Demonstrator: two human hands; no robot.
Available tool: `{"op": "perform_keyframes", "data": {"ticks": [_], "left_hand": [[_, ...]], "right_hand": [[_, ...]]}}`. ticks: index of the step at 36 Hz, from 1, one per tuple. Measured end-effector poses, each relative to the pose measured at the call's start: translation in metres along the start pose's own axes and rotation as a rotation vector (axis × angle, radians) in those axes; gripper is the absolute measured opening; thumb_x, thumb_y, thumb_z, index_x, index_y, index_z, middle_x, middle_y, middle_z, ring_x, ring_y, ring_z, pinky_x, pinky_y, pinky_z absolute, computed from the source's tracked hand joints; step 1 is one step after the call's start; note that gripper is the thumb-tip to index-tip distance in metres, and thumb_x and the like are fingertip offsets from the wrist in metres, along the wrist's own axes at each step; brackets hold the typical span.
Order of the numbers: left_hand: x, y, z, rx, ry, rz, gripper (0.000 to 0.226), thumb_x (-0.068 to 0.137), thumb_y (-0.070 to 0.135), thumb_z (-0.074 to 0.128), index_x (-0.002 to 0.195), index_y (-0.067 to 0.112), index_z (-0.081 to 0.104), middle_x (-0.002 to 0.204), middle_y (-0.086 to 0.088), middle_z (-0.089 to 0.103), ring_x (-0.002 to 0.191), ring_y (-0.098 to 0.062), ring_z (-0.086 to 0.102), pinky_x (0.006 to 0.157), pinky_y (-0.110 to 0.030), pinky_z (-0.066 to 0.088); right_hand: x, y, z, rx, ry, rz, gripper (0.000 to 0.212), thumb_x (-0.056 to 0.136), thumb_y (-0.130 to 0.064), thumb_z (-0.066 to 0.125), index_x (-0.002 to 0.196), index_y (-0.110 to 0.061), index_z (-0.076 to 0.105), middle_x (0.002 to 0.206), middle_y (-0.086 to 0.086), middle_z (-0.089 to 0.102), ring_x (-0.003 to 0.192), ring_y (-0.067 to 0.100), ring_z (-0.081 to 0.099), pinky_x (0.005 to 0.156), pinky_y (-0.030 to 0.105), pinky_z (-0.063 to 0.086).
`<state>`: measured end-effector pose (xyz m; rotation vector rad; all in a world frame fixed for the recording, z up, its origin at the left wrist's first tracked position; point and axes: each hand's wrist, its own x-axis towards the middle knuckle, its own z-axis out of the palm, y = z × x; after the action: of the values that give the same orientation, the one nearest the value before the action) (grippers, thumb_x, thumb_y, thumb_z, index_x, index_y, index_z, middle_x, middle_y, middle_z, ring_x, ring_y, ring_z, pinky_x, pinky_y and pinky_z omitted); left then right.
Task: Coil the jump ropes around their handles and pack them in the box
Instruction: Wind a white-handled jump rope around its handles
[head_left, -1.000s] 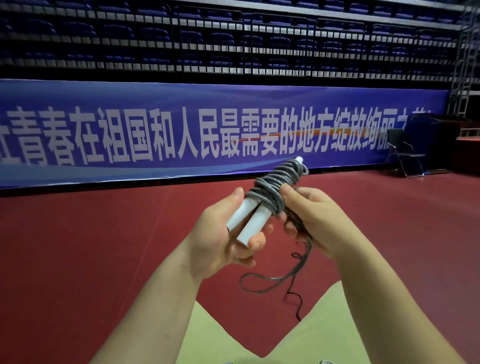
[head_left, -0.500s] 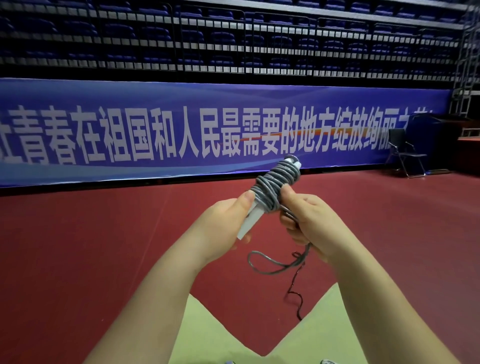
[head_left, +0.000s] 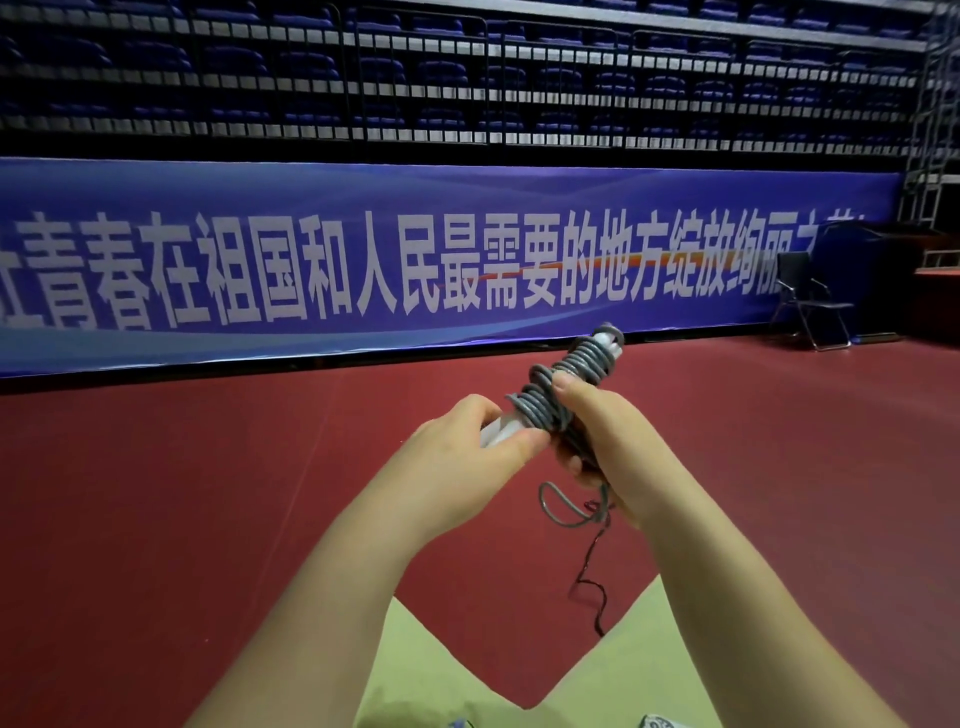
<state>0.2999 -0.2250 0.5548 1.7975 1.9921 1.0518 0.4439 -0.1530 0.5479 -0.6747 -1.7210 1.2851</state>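
Nearly coiled, the rope (head_left: 558, 395) leaves a loop at 6 o'clock; left hand (head_left: 462, 447) pinches the handles (head_left: 501, 428), right hand (head_left: 602, 431) grips the coils; no box visible.

I see my left hand (head_left: 467, 447) gripping the white handles (head_left: 501, 428) at their near end, while my right hand (head_left: 597, 436) curls round the grey rope (head_left: 561, 384) coiled on them. A loose loop (head_left: 563, 506) hangs below the right hand. A thin black cord (head_left: 589, 582) trails on the red floor (head_left: 208, 493). Far off runs a blue banner (head_left: 363, 260), with a chair (head_left: 808, 299) at far right.
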Motion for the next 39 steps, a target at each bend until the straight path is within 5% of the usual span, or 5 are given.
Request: {"op": "perform_keyframes", "data": {"ticks": [10,14,17,20,39], "left_hand": [[-0.004,-0.012,0.006,-1.072,-0.907,0.079,0.058,0.077,0.059,0.068,0.103,0.006,0.067,0.090,-0.009,0.067,0.074,-0.019,0.067,0.076,-0.043,0.057],[-0.008,-0.014,0.023,-1.340,-1.174,0.154,0.071,0.087,0.066,0.049,0.114,0.001,0.060,0.089,-0.006,0.069,0.077,-0.017,0.068,0.079,-0.040,0.055],[-0.008,-0.012,0.023,-1.376,-1.245,0.138,0.068,0.086,0.067,0.047,0.109,0.005,0.059,0.078,-0.001,0.064,0.067,-0.012,0.064,0.075,-0.036,0.056],[-0.003,-0.015,0.015,-1.325,-1.209,0.107,0.063,0.086,0.068,0.046,0.102,0.010,0.061,0.075,0.003,0.063,0.063,-0.009,0.062,0.074,-0.033,0.056],[-0.011,-0.010,0.000,-0.974,-0.646,-0.055,0.066,0.079,0.070,0.033,0.086,0.010,0.058,0.063,-0.001,0.052,0.046,-0.011,0.043,0.060,-0.032,0.050]], "right_hand": [[-0.006,-0.004,0.004,0.295,-0.236,-0.302,0.054,0.043,-0.057,0.077,0.083,-0.020,0.072,0.065,-0.001,0.060,0.051,0.016,0.050,0.046,0.019,0.033],[-0.006,-0.003,0.007,0.243,-0.297,-0.398,0.049,0.058,-0.072,0.071,0.083,-0.030,0.072,0.081,0.014,0.051,0.077,0.035,0.042,0.058,0.052,0.034],[-0.009,-0.006,0.003,0.188,-0.281,-0.382,0.044,0.071,-0.061,0.065,0.091,-0.022,0.068,0.076,0.000,0.062,0.069,0.026,0.052,0.061,0.038,0.040],[-0.009,-0.004,-0.008,0.117,-0.349,-0.314,0.047,0.082,-0.051,0.050,0.099,-0.007,0.055,0.068,-0.009,0.060,0.056,0.004,0.053,0.051,0.015,0.039],[-0.009,0.002,-0.019,-0.222,-0.218,-0.163,0.047,0.086,-0.059,0.043,0.065,-0.017,0.043,0.057,-0.002,0.035,0.047,0.008,0.026,0.045,0.020,0.022]]}}
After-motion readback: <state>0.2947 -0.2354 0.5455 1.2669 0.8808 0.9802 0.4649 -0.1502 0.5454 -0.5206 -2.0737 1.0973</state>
